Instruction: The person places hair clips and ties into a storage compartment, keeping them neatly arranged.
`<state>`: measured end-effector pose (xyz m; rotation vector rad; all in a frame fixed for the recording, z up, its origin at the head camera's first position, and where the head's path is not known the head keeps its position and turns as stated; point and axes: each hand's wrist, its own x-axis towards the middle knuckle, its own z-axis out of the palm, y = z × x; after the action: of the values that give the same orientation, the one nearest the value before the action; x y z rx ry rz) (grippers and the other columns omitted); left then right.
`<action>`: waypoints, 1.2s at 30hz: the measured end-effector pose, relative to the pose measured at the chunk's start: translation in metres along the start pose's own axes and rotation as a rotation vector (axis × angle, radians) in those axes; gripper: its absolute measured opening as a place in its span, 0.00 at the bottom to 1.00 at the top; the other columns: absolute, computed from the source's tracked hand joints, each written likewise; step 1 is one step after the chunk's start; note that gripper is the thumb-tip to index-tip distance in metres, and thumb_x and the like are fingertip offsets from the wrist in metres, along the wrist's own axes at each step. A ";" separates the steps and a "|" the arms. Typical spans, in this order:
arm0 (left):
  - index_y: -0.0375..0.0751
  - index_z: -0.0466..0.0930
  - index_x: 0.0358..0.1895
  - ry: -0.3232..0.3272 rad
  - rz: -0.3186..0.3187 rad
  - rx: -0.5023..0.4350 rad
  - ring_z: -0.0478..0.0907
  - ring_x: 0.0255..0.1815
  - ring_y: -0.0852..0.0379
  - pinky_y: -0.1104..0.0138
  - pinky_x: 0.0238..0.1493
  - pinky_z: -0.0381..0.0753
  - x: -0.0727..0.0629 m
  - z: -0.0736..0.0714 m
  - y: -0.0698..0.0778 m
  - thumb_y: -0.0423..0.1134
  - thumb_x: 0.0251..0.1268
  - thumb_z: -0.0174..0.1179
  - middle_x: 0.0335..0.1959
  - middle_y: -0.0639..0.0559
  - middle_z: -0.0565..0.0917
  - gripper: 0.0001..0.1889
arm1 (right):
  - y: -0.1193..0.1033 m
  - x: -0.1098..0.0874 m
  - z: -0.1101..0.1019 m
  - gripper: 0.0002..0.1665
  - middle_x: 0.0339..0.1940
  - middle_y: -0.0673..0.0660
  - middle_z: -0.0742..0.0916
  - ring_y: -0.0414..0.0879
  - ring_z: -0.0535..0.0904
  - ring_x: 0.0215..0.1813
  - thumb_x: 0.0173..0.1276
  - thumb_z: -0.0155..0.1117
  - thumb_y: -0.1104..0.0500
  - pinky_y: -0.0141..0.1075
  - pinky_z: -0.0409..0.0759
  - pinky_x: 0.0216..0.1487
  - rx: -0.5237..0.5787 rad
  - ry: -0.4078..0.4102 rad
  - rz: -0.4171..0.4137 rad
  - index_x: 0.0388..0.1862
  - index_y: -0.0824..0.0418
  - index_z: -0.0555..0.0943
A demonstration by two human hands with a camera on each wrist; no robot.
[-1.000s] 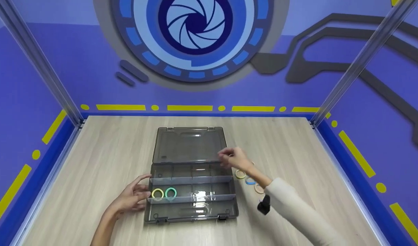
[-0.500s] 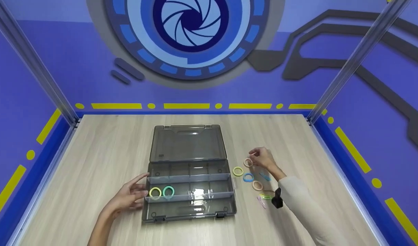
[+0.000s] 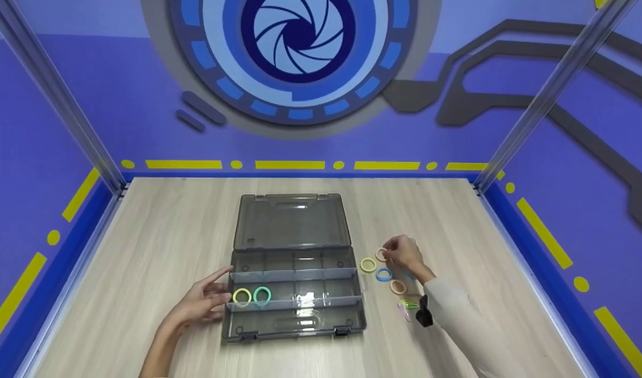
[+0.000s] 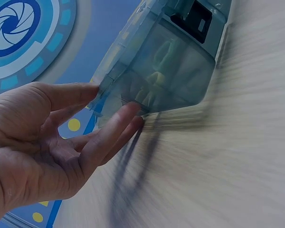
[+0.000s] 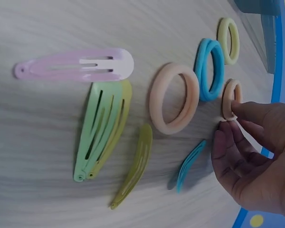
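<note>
Head view shows the right hand (image 3: 405,253), back from the smoky-grey rectangular plastic box (image 3: 284,289), now pinching a peach fabric hair ring (image 5: 226,100) outside it, while the spread left hand (image 3: 197,301) touches the box.

No text is legible: a mark (image 3: 250,240) in the near left corner of the lid (image 3: 294,223) is too small to read; the wall (image 3: 363,144) at the table's (image 3: 179,226) far edge bears an aperture emblem (image 3: 298,34)

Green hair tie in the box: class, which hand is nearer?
Left. The left hand is left of the green hair tie, at the box; the right hand is farther away, right of both.
</note>
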<state>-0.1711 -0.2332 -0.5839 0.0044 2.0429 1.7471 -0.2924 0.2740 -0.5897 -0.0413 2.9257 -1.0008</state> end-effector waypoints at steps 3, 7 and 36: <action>0.42 0.50 0.83 0.004 0.003 0.005 0.79 0.47 0.54 0.58 0.42 0.88 -0.001 0.000 0.000 0.34 0.74 0.60 0.67 0.25 0.66 0.39 | -0.001 -0.001 0.000 0.06 0.29 0.61 0.91 0.45 0.83 0.28 0.67 0.70 0.65 0.32 0.76 0.29 0.008 0.000 0.015 0.35 0.68 0.89; 0.41 0.51 0.82 0.009 0.015 0.018 0.79 0.49 0.51 0.57 0.45 0.88 -0.001 0.001 0.000 0.35 0.74 0.60 0.67 0.24 0.67 0.39 | -0.005 -0.001 -0.002 0.07 0.29 0.61 0.90 0.46 0.82 0.29 0.67 0.72 0.62 0.34 0.75 0.30 -0.010 0.043 -0.005 0.33 0.68 0.88; 0.39 0.50 0.82 0.001 0.050 0.018 0.79 0.50 0.51 0.57 0.44 0.88 0.001 -0.002 -0.006 0.39 0.73 0.62 0.64 0.24 0.68 0.41 | -0.103 -0.011 0.020 0.07 0.31 0.70 0.88 0.37 0.80 0.25 0.67 0.68 0.68 0.36 0.86 0.28 0.342 -0.225 -0.339 0.37 0.75 0.85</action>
<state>-0.1714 -0.2360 -0.5895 0.0606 2.0755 1.7587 -0.2792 0.1809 -0.5420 -0.6081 2.5555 -1.4226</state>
